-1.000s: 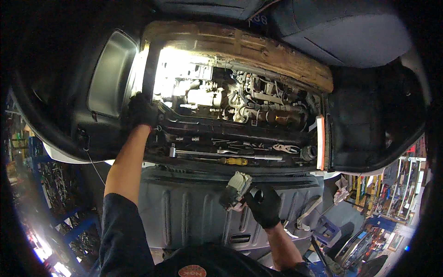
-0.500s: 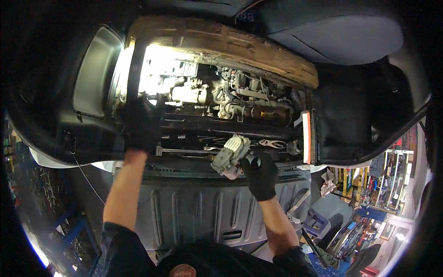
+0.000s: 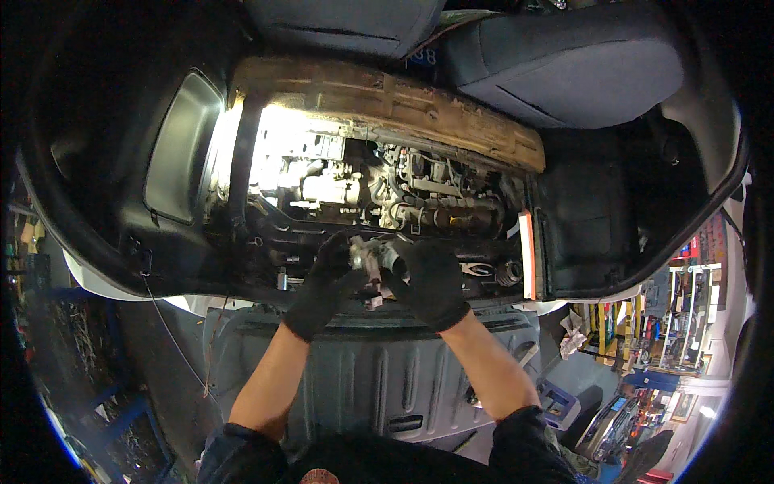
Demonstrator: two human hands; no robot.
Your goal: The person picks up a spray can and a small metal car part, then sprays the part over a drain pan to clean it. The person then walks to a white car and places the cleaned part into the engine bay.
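Both my hands wear black gloves and hold a small metal engine part, which looks like a throttle body, above the ledge in front of the engine opening. My left hand is closed on its left side. From the other side my right hand grips it, covering much of its right part. The part is turned so that a pale rounded section shows between the hands. Past my hands lies the exposed engine, with hoses and pipes, brightly lit at its left end.
Pliers and a dark ribbed round piece lie on the ledge to the right. An orange-and-white strip-like piece stands beside the opening. A brown, worn edge borders its far side, below grey seats. A ribbed grey panel is nearer me.
My left hand has come back from the left of the engine opening and joined my right on the engine part. The part has moved slightly left and been turned.
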